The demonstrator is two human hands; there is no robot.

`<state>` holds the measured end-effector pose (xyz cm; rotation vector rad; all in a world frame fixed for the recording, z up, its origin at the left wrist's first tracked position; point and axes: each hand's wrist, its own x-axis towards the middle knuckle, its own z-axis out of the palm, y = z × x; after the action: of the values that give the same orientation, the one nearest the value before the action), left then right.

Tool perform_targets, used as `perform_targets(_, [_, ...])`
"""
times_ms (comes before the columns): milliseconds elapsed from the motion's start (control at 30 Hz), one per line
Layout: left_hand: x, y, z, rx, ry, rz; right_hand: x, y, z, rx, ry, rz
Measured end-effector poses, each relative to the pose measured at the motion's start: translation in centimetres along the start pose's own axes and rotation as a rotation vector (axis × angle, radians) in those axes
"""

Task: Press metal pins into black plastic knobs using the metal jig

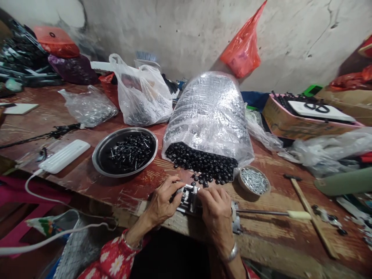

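Note:
A small metal jig (188,197) with white and dark parts is at the front edge of the wooden table. My left hand (165,203) is at the jig's left side, fingers curled and thumb bent toward it; what they grip is too small to make out. From the right, my right hand (216,209) reaches over the jig with its fingers pressed together, and the fingertips hide whatever is in them. A rod with a pale handle (299,215) sticks out rightward beside my right hand. Just behind the jig, black round plastic caps (200,162) spill from a clear bubble-wrap bag (209,112).
To the left stands a steel bowl (97,164) of black-headed nails, near a white power strip (65,155). A small tub of nails (254,181) and a hammer (309,213) lie to the right. Plastic bags (142,93) and a carton (287,120) line the back.

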<state>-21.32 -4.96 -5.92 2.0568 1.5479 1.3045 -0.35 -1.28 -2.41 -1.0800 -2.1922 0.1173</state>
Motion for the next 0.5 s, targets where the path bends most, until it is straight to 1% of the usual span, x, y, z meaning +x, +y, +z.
perform_targets(233, [0.1, 0.3, -0.1, 0.016, 0.011, -0.006, -0.9, -1.0, -0.5, -0.015, 0.027, -0.025])
perform_targets(500, [0.2, 0.3, -0.1, 0.017, 0.017, 0.001, -2.0, -1.3, -0.6, -0.077, -0.014, -0.065])
